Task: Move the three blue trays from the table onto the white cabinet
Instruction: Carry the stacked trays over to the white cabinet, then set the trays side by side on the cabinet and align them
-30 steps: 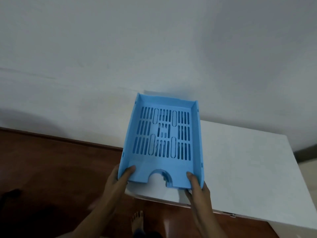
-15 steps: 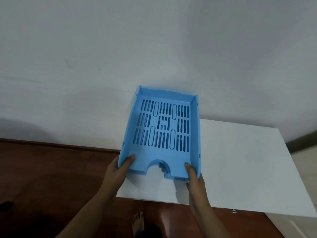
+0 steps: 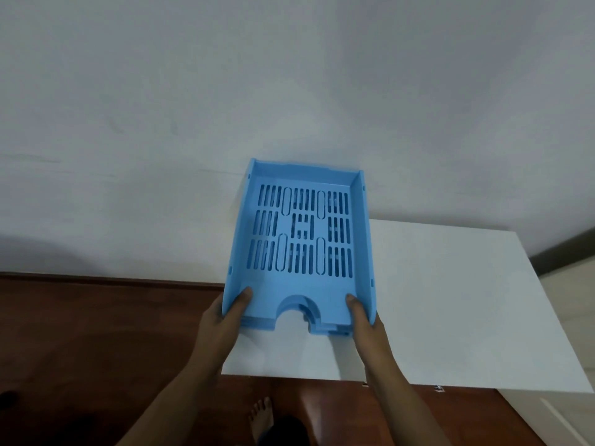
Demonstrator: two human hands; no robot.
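Since a second ago the stack of light blue slotted plastic trays (image 3: 302, 249) has come further over the flat white cabinet top (image 3: 450, 300), and the view has dropped a little. The left hand (image 3: 222, 320) is closed around the near left corner, thumb on the tray floor. The right hand (image 3: 367, 320) is closed around the near right corner the same way. More tray edges peek out under the top one, so it looks like a stack, but I cannot tell how many. The trays sit over the far left part of the cabinet, by the grey wall (image 3: 289, 75). I cannot tell if they touch it yet. This looks like the putting-down step. Next, the hands should lower the trays flat, keep them away from the left edge, then let go. A bare foot (image 3: 262, 416) shows on the brown wooden floor (image 3: 96, 333).
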